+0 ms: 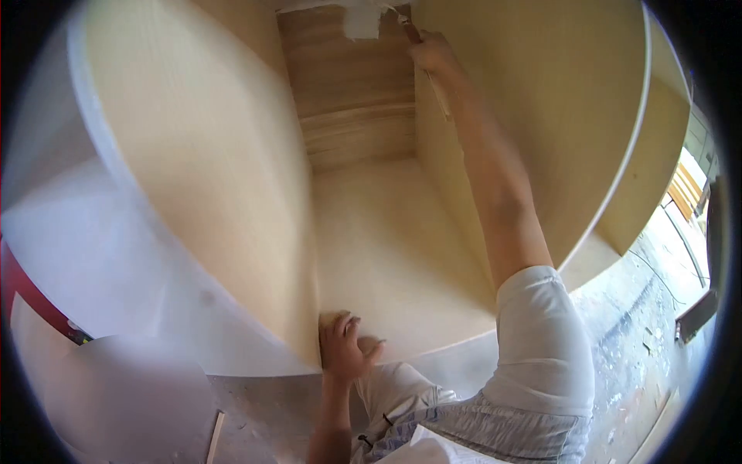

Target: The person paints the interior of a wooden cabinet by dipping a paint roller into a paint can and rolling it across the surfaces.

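Deep inside a light wooden cabinet [386, 232], my right hand [433, 54] is closed around the brown handle of a paintbrush [412, 29]. The brush head is white and close to the back panel [352, 85], whose upper part carries a patch of white paint [362, 22]. The bristle tip is too small to make out clearly. Low in the view, my left hand [349, 348] rests by the cabinet's front edge, at the lower left corner of the bottom board. Its fingers are apart and hold nothing.
Tall side panels [541, 100] stand close on both sides of my right arm. A paint-spotted floor [618, 363] lies to the right, with a dark tool-like object [696, 315] there. A wood strip [216, 437] and a blurred pale rounded shape [127, 402] are at lower left.
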Demonstrator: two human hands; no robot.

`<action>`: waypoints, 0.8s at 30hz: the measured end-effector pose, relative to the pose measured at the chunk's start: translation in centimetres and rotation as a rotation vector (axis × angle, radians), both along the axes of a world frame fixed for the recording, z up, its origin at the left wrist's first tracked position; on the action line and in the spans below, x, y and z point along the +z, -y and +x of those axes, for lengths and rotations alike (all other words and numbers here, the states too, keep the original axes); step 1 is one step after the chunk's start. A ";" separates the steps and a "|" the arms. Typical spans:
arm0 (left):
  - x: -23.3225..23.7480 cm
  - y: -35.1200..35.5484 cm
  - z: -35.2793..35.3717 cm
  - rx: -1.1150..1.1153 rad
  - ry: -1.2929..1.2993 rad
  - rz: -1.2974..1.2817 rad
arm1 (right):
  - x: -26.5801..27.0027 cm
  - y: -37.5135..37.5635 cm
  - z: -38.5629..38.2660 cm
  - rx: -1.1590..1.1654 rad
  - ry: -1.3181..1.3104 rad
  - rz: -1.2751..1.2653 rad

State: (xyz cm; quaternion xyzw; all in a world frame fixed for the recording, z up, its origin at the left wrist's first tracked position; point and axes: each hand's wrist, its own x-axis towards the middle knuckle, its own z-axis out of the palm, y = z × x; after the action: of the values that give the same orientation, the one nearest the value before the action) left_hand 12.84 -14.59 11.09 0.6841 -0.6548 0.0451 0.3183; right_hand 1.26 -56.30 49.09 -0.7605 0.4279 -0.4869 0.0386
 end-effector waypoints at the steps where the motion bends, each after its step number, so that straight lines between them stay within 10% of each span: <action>1: 0.4 0.1 -0.3 0.017 0.019 -0.018 | -0.2 -2.6 -1.6 -0.052 -0.040 -0.029; 13: -0.5 0.2 -0.4 -0.027 0.005 -0.019 | -6.3 -38.2 -16.7 -0.060 0.360 0.001; 24: -2.5 3.0 0.7 -0.119 0.118 -0.054 | -18.8 -53.0 -28.3 -0.110 0.525 0.073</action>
State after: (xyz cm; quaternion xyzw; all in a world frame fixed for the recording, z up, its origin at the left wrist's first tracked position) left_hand 13.50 -17.58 8.57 0.6314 -0.7104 0.0837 0.2996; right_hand -27.06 -3.29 30.28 -0.5818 0.4612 -0.6531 0.1492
